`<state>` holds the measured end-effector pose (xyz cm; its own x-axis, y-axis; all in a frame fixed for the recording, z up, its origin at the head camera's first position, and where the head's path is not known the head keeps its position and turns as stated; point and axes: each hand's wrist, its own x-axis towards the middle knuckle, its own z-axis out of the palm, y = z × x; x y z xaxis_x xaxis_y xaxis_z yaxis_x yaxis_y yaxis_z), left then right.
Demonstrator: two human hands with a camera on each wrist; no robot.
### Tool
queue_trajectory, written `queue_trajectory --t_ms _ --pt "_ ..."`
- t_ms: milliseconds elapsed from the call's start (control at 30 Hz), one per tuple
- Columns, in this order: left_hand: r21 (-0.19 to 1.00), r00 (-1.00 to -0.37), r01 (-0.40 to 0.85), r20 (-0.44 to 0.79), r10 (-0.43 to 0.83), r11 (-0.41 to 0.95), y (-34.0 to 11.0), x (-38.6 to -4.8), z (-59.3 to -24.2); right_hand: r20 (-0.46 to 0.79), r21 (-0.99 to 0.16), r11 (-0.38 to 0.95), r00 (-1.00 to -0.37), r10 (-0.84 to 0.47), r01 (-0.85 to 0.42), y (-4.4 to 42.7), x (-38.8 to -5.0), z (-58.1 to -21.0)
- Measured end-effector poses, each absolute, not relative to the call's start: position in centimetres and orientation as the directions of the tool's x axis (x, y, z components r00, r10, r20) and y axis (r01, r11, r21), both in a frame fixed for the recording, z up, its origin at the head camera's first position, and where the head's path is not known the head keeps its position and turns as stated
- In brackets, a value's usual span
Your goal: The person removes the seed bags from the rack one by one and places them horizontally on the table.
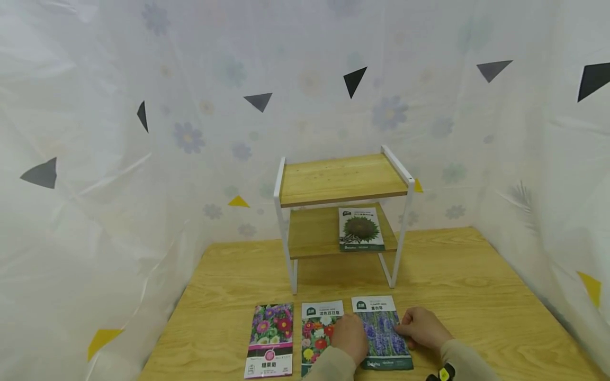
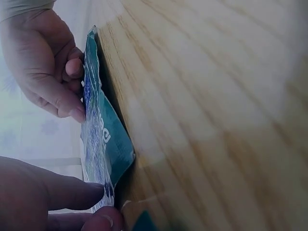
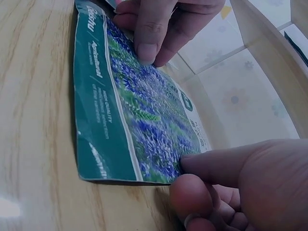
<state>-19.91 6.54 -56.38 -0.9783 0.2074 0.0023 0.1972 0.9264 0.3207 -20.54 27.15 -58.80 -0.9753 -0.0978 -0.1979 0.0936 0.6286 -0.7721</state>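
A lavender seed packet (image 1: 383,338) with a green lower band lies on the table, between the two hands. My left hand (image 1: 350,338) pinches its left edge, thumb and finger showing close up in the left wrist view. On the opposite edge, my right hand (image 1: 423,329) pinches the packet between thumb and fingers; the right wrist view shows this right hand (image 3: 250,187) near the corner. The zinnia seed packet (image 1: 324,323) lies left of it, partly hidden by the left hand and sleeve. Farther left is a pink-and-purple flower seed packet (image 1: 270,338).
Behind the packets stands a two-tier wooden shelf (image 1: 343,180) with white metal legs. A sunflower seed packet (image 1: 360,228) rests on its lower tier, toward the right. Pale patterned sheeting (image 1: 305,79) hangs around the wooden table (image 1: 214,312).
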Motion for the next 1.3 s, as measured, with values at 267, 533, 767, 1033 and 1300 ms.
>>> queue_trajectory --t_ms 267,533,767,1033,1300 --pt "0.341 -0.975 0.209 -0.005 0.224 0.917 6.4 -19.8 -56.3 -0.205 -0.771 0.629 -0.975 -0.092 0.103 27.0 -20.4 -58.5" --pt "0.422 -0.976 0.194 -0.01 0.219 0.886 6.1 -19.8 -56.5 -0.176 -0.831 0.555 -0.965 -0.193 0.04 27.4 -20.1 -58.4" --pt "0.529 -0.958 0.284 0.131 0.254 0.8 5.1 -20.3 -54.3 -0.156 -0.855 0.519 -0.958 -0.242 0.008 27.9 -20.4 -58.3" --pt "0.589 -0.934 0.342 0.299 0.196 0.732 3.3 -21.1 -50.7 -0.123 -0.895 0.446 -0.967 -0.221 0.011 28.0 -20.9 -56.0" --pt "0.576 -0.9 0.379 0.411 0.143 0.724 1.6 -23.6 -46.2 0.053 -0.852 0.506 -0.983 -0.177 -0.137 26.4 -21.6 -50.6"
